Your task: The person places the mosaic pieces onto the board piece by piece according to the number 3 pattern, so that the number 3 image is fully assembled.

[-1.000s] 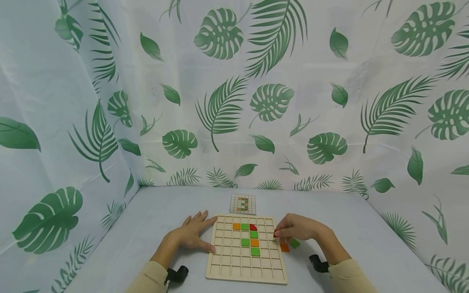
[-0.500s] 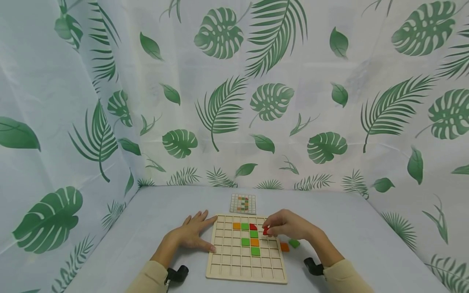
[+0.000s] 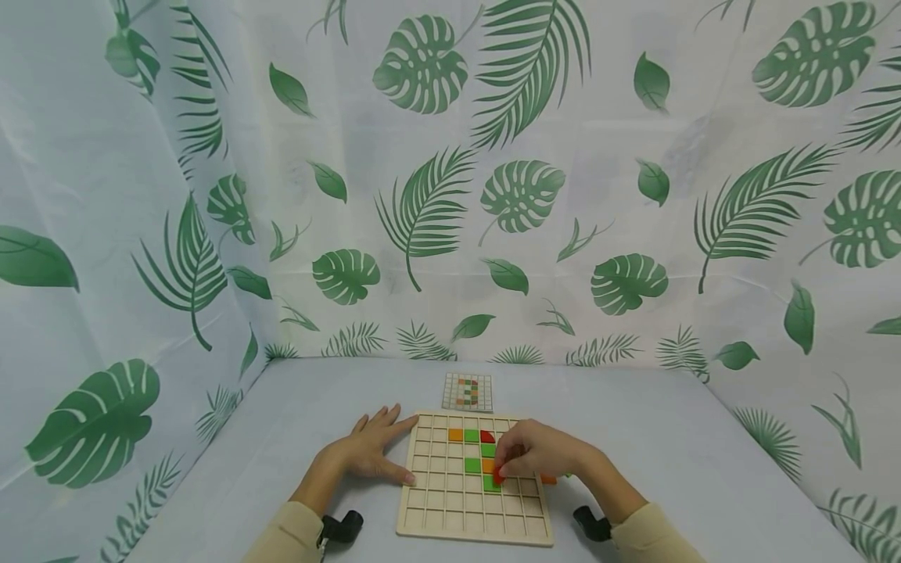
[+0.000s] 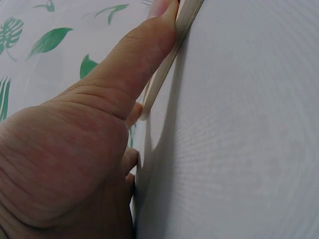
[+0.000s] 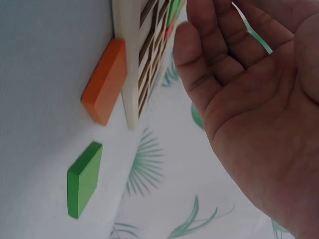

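Note:
A wooden grid board (image 3: 450, 520) lies on the table with orange, green and red tiles in some cells. My left hand (image 3: 369, 448) is spread at the board's left side, thumb and index finger touching its edge; the left wrist view shows the thumb (image 4: 134, 55) against the rim. Over the right half of the board, my right hand (image 3: 545, 451) pinches a red tile (image 3: 498, 475) just above or at a cell right of the lowest green tile (image 3: 490, 484). The fingers partly cover the red tile, so its seating cannot be told.
Beyond the board lies a small card (image 3: 468, 392) printted with a coloured grid pattern. Off the board's right edge, a loose orange tile (image 5: 107, 82) and a loose green tile (image 5: 84, 181) lie on the table. Leaf-printed cloth (image 3: 450, 313) hangs behind.
My right hand has carried the red tile leftward from the board's right edge, then down toward the lowest green tile. My left hand stays in place.

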Motion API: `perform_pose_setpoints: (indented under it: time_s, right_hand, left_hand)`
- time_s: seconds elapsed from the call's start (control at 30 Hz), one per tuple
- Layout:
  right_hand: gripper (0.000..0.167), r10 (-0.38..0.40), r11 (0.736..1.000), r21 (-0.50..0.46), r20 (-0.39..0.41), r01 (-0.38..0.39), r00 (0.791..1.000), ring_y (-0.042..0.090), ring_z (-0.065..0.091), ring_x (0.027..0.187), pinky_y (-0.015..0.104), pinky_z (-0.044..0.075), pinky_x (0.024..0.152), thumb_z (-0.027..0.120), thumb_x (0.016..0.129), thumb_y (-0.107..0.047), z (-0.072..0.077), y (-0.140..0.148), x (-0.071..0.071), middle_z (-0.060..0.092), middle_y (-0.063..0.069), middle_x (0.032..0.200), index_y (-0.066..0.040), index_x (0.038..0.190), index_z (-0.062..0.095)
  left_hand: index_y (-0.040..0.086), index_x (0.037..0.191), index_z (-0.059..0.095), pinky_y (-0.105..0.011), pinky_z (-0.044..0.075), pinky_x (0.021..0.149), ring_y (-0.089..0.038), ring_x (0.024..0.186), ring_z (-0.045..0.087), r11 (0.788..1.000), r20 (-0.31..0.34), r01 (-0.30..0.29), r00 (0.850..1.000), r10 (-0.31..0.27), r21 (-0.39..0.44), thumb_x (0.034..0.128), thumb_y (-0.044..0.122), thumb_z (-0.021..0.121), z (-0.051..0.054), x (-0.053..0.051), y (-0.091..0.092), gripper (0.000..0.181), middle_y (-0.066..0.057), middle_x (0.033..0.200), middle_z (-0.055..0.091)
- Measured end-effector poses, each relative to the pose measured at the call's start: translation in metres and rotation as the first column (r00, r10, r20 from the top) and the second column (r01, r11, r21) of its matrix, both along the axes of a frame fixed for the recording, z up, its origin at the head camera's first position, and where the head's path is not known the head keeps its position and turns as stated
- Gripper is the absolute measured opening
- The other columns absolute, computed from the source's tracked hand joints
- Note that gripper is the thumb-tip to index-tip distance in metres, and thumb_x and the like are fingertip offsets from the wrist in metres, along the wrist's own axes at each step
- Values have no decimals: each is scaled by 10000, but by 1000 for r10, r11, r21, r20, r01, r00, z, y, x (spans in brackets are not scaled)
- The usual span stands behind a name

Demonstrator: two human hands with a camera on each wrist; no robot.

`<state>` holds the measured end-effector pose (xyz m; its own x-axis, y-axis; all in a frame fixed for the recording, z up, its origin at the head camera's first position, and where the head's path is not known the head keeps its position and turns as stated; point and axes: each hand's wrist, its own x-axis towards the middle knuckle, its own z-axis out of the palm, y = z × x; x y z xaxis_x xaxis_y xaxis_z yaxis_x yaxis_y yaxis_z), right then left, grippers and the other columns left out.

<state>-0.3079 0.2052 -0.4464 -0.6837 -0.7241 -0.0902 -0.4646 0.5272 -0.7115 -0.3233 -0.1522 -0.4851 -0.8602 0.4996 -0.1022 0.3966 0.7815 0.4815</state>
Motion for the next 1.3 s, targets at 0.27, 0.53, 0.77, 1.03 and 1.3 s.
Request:
perform_pose_setpoints:
  time_s: [0.27, 0.53, 0.77, 1.03, 1.3]
  right_hand:
    - [83, 67, 997, -32, 51, -65, 996, 5, 564, 668, 165, 483, 599, 820, 889, -120, -2, -7, 4, 721, -53, 806, -160, 955, 789]
    - [84, 86, 996, -22, 61, -84, 994, 9, 560, 640, 158, 477, 586, 841, 859, -100, -5, -13, 6, 752, -49, 791, -166, 879, 793]
    - [75, 83, 996, -24, 108, -81, 991, 10, 565, 622, 156, 481, 578, 856, 840, -85, -5, -16, 8, 768, -32, 774, -135, 866, 806]
    - [85, 91, 996, -19, 88, -90, 992, -3, 541, 614, 137, 453, 570, 864, 831, -75, -2, -18, 10, 759, -38, 755, -134, 830, 804]
    - [65, 105, 994, -25, 119, -103, 987, -2, 565, 627, 135, 471, 585, 844, 844, -50, -2, -18, 12, 768, -19, 776, -101, 850, 803]
  left_hand:
    - [259, 1650, 320, -677, 44, 1280, -453, 1611, 87, 1000, -3, 12, 1000, -12, 0, 746, 683, 831, 1, 1, 0, 1122, -223, 1734, 134]
    - [262, 1651, 317, -674, 49, 1281, -448, 1612, 88, 1000, -2, 13, 1000, -13, -4, 744, 689, 829, 0, 0, -1, 1126, -216, 1736, 134]
    - [262, 1651, 317, -673, 48, 1282, -446, 1613, 86, 1000, 2, 12, 1000, -12, -2, 740, 691, 830, -1, -1, -1, 1129, -216, 1736, 137]
    - [268, 1650, 316, -675, 46, 1281, -447, 1613, 85, 1000, -8, 14, 1000, -14, -7, 741, 697, 825, 1, -1, -1, 1127, -218, 1735, 136]
    - [257, 1646, 330, -677, 49, 1280, -454, 1610, 92, 1000, 5, 3, 1000, -3, -5, 734, 690, 833, 1, 1, 0, 1128, -224, 1732, 148]
